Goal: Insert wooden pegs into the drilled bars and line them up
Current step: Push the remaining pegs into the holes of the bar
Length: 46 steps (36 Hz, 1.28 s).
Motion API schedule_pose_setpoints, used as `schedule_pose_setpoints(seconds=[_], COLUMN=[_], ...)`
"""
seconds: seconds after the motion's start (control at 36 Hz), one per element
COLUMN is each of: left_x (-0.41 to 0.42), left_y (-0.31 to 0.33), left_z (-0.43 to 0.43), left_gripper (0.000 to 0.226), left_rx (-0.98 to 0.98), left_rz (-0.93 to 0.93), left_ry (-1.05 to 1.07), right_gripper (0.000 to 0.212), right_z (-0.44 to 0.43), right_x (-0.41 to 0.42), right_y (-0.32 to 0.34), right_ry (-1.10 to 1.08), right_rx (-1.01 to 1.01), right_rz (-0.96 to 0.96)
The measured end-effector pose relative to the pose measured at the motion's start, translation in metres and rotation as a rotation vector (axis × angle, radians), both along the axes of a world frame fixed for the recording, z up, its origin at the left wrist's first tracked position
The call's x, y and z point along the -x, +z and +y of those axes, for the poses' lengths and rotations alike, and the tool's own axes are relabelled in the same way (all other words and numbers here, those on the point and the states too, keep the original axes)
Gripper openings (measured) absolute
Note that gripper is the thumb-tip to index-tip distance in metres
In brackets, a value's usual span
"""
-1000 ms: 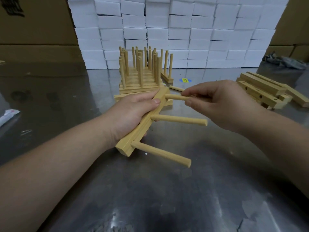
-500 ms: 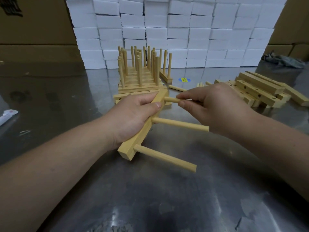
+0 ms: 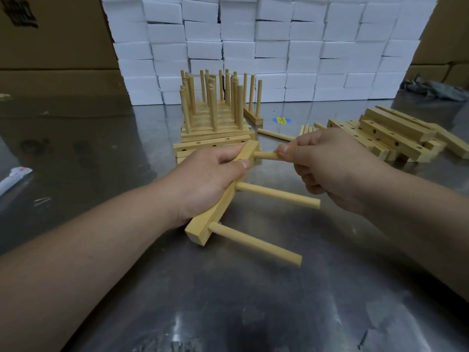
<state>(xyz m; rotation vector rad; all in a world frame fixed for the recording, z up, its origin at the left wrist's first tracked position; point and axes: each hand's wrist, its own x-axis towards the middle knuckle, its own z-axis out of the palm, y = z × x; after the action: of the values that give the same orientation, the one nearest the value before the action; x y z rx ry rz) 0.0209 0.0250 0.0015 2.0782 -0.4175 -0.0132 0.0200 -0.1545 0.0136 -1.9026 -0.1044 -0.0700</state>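
Observation:
My left hand [image 3: 208,179] grips a pale wooden bar [image 3: 203,228] tilted above the metal table. Two pegs stick out of the bar to the right, a middle peg [image 3: 276,194] and a lower peg [image 3: 256,243]. My right hand [image 3: 330,168] pinches a third peg [image 3: 265,155] whose end sits at the bar's top hole. Behind them stands a row of finished bars with upright pegs [image 3: 215,107]. Loose pegs [image 3: 275,134] lie on the table beyond my right hand.
A pile of drilled bars without pegs [image 3: 396,134] lies at the right. More drilled bars [image 3: 210,146] lie flat just behind my left hand. White foam blocks [image 3: 266,47] form a wall at the back, cardboard boxes [image 3: 50,47] stand left, and a white wrapper [image 3: 14,177] lies at the left edge.
My right hand has slid left along the third peg toward the bar, so less of the peg shows. The bar in my left hand has stayed nearly still.

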Motion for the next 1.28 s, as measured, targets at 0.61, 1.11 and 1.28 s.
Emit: schedule_pose_setpoints(seconds=[0.61,1.11,1.28], left_x=[-0.014,-0.018,-0.019], left_y=[0.003,-0.001,0.001], left_z=[0.026,0.029,0.033], left_gripper=[0.025,0.037,0.04], left_rx=[0.686,0.663,0.777], left_rz=[0.799,0.964,1.057], left_ry=[-0.406,-0.559,-0.689], right_gripper=[0.036,0.027,0.033], right_z=[-0.015,-0.018,-0.019], right_x=[-0.01,-0.008,-0.003], right_y=[-0.005,-0.005,0.003], right_ry=[0.225,0.584,0.582], right_rx=[0.011,0.013,-0.004], right_rz=[0.017,-0.112,-0.067])
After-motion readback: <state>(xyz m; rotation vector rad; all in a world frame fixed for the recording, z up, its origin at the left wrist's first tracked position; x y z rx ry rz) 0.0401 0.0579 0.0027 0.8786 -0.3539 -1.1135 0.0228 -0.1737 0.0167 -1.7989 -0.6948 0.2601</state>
